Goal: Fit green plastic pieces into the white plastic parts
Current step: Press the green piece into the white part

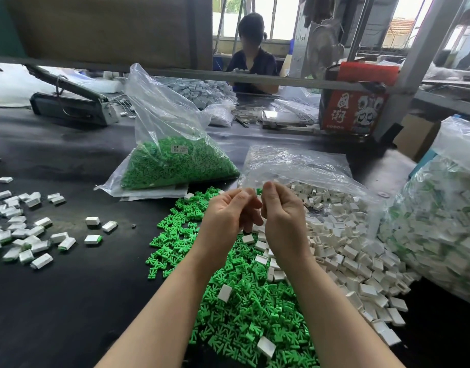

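Head view: both my hands raised together over green pieces (249,301); left grip (230,213) and right grip (280,208) curled closed, contents hidden.

The table (69,301) has a black surface. A loose pile of green pieces (242,301) lies at the near edge, touching a pile of white parts (356,261) toward the right edge. Assembled parts (24,235) lie scattered at the left edge. A bag of green pieces (175,163) sits mid-table.
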A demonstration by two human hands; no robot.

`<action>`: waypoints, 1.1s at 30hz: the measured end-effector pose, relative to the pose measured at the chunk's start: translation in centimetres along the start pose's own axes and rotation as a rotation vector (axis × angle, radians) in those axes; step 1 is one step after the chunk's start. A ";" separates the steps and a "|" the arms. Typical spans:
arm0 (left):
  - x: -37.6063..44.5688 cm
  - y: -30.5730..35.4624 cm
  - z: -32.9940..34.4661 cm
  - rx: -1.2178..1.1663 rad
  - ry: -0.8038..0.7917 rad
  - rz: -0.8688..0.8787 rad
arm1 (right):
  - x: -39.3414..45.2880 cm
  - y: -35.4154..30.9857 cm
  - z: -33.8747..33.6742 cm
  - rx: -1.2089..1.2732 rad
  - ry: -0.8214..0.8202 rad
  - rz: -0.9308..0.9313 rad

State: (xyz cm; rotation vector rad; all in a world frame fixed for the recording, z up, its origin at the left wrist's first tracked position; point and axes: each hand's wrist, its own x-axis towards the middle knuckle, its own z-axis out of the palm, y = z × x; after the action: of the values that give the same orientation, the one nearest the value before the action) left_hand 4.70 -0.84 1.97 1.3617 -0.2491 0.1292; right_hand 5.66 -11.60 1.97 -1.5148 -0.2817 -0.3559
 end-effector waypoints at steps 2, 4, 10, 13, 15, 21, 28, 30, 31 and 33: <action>-0.2 0.2 0.0 0.054 -0.032 0.001 | 0.0 0.1 0.0 0.027 -0.011 0.007; -0.4 0.3 0.1 0.084 -0.058 -0.018 | 0.1 0.1 -0.1 0.018 -0.012 0.002; -0.6 0.9 0.6 0.045 -0.093 -0.052 | 0.1 0.2 -0.1 0.020 -0.020 -0.021; -0.6 0.5 0.4 0.046 -0.082 -0.062 | 0.1 0.2 0.0 -0.001 -0.003 -0.041; -0.5 0.4 0.2 0.066 -0.091 -0.066 | 0.2 0.3 -0.1 -0.015 0.010 -0.049; -0.5 0.5 -0.2 0.047 -0.082 -0.058 | 0.2 0.2 -0.2 -0.084 -0.005 -0.082; -0.3 0.5 -0.6 0.146 -0.126 -0.022 | 0.2 0.2 -0.4 -0.110 -0.110 -0.027; -0.2 0.2 -0.9 0.189 -0.126 -0.022 | 0.3 0.3 -0.7 -0.119 -0.155 0.001; -0.2 0.2 -1.1 0.203 -0.134 -0.029 | 0.3 0.3 -0.8 -0.126 -0.181 0.016; -0.3 0.3 -1.3 0.223 -0.169 -0.045 | 0.3 0.3 -1.0 -0.122 -0.231 0.048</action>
State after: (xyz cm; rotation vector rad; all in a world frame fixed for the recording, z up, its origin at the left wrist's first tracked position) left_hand 4.50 0.48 1.90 1.6017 -0.3531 0.0033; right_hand 6.01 -12.59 1.80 -1.6831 -0.4113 -0.1617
